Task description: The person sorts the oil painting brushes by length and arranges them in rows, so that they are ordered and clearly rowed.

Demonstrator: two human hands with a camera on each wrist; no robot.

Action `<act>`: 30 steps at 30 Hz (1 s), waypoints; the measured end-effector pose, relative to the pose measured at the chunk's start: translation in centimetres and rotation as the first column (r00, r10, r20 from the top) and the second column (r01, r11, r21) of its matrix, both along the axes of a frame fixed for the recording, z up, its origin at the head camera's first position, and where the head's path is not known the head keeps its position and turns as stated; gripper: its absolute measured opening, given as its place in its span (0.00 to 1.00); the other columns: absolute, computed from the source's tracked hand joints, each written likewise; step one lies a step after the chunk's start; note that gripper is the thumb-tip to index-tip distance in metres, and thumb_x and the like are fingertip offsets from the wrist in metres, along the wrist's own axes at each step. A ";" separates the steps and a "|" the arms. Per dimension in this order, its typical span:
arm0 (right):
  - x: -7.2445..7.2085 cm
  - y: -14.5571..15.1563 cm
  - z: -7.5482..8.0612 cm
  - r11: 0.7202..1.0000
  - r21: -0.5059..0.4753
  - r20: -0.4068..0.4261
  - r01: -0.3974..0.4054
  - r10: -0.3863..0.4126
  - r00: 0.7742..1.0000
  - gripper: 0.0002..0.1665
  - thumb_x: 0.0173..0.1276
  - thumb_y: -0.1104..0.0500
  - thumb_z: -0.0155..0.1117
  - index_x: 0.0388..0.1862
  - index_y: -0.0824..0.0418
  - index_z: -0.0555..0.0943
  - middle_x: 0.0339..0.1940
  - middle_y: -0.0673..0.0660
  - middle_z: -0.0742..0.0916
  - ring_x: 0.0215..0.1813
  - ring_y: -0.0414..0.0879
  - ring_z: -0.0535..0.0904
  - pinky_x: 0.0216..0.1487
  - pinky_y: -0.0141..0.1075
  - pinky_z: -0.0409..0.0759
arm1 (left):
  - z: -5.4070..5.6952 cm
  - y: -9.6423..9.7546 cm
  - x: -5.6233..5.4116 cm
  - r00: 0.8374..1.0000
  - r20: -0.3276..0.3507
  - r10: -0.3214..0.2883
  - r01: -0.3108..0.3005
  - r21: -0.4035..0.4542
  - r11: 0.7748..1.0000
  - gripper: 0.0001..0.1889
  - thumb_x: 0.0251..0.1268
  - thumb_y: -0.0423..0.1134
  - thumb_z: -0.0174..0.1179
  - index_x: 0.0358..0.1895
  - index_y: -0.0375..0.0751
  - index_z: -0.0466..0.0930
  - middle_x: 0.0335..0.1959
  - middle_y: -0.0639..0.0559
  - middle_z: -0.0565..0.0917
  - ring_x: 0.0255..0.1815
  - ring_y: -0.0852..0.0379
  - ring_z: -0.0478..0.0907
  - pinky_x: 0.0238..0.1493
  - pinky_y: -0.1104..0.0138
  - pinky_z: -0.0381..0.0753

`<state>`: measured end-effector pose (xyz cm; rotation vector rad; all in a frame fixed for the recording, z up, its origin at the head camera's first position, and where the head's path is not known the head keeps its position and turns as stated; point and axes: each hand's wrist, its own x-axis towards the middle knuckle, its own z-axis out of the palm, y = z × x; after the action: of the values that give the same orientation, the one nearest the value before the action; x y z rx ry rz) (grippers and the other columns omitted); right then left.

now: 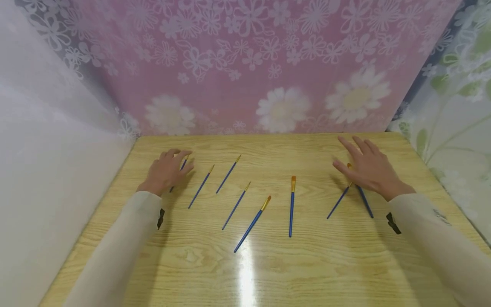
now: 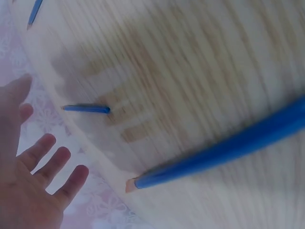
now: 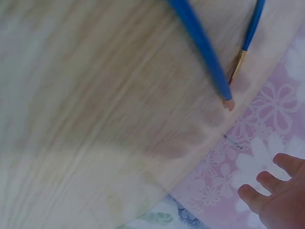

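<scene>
My left hand [image 1: 166, 170] hovers at the left over a slim blue paintbrush [image 1: 184, 163], its fingers spread and loosely bent, holding nothing. That hand partly covers the brush. In the left wrist view its fingers [image 2: 47, 164] stand apart, and a blue brush handle [image 2: 214, 155] lies below. At the right, my right hand [image 1: 366, 168] is held with fingers extended above two paintbrushes, a thin one [image 1: 339, 200] and a thicker one [image 1: 364, 200], whose upper parts meet or cross near the palm. The right wrist view shows its fingers [image 3: 271, 183] apart from both brushes.
Between the hands, several more blue-handled brushes lie on the wooden table [image 1: 192, 264], among them a flat-tipped one [image 1: 292, 209] and a thick slanted one [image 1: 251, 226]. A pink flowered curtain [image 1: 230, 85] hangs behind the far edge, with a pale wall [image 1: 57, 140] at left.
</scene>
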<state>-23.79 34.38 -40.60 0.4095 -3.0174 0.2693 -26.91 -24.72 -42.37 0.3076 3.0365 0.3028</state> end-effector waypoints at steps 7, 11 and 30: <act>1.1 1.0 -0.4 0.999 -0.043 0.033 0.005 -0.004 0.999 0.52 0.83 0.33 0.57 0.94 0.47 0.48 0.86 0.78 0.61 0.79 0.85 0.58 0.62 0.88 0.62 | -0.4 -1.1 0.1 1.000 0.020 -0.018 0.018 -0.006 1.000 0.28 0.89 0.52 0.53 0.83 0.48 0.69 0.81 0.32 0.67 0.79 0.26 0.66 0.68 0.30 0.75; 1.7 1.6 -0.9 0.999 -0.045 0.074 -0.013 0.016 0.997 0.52 0.84 0.35 0.59 0.93 0.51 0.50 0.84 0.81 0.63 0.76 0.88 0.60 0.62 0.88 0.63 | -0.7 -1.6 0.1 0.998 0.058 -0.013 0.014 -0.012 1.000 0.27 0.88 0.50 0.55 0.82 0.47 0.70 0.81 0.32 0.67 0.79 0.26 0.66 0.65 0.30 0.78; 4.8 3.7 -2.9 0.995 -0.083 0.148 -0.050 0.062 0.987 0.50 0.81 0.50 0.68 0.91 0.59 0.54 0.63 0.76 0.82 0.57 0.66 0.82 0.53 0.67 0.81 | -0.9 -1.8 0.5 0.997 0.075 -0.034 0.032 0.030 0.999 0.23 0.87 0.41 0.58 0.78 0.44 0.74 0.69 0.35 0.78 0.66 0.34 0.80 0.59 0.38 0.83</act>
<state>-19.03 38.12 -43.53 0.4890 -3.1321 0.4424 -26.46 -26.55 -43.30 0.3404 2.9522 0.3483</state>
